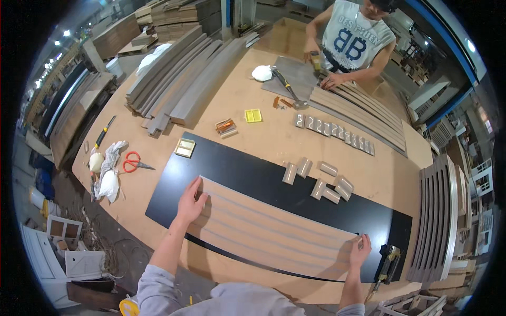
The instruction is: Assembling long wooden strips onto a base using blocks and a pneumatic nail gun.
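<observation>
A long, light wood-coloured panel with grey lengthwise stripes [274,226] lies between my hands, over a black board [242,166]. My left hand [192,201] grips its left end, thumb on the upper face and fingers at the far corner. At the opposite end, my right hand [360,251] holds the right edge near its far corner, its fingers bent. Just beyond the panel lie several loose short wooden blocks [318,188], some on the black board. A nail gun [388,265] rests at the board's right end, beside my right hand.
Red-handled scissors [138,162], a knife [105,131] and small trays [253,115] lie on the wooden table [221,100]. Long strips [179,79] are stacked far left, slatted panels [432,221] at right. Across the table, a person [353,42] works near a hammer [289,87] and a block row [333,133].
</observation>
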The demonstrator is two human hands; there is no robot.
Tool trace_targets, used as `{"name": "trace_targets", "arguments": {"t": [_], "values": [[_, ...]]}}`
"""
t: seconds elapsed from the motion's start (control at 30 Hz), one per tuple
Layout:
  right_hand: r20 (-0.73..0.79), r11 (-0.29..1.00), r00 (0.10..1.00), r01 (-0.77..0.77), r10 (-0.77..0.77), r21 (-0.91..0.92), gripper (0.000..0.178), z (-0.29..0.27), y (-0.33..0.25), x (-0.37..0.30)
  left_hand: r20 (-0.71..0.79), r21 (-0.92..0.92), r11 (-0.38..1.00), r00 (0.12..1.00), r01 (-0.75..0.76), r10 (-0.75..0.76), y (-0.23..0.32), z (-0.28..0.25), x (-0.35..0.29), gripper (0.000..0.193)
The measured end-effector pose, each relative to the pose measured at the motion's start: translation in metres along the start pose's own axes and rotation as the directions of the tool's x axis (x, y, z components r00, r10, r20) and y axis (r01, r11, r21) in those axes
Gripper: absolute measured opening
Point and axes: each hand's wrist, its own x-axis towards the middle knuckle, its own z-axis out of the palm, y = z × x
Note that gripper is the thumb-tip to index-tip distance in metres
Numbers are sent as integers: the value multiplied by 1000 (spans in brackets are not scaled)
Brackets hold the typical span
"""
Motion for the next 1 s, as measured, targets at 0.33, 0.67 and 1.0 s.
{"name": "trace_targets", "arguments": {"t": [0.33,0.67,1.0], "values": [[-3,996,997,73,-73,57,57,-13,-5,-26,143,532,808,967,-255,211,23,3,-33,78],[221,944,973,10,67,-329,77,-16,-55,-51,260,511,773,925,-376,278,33,27,-59,90],[388,944,917,204,-91,-260,77,-8,-124,-100,390,438,763,865,-476,317,58,59,-87,86]]}}
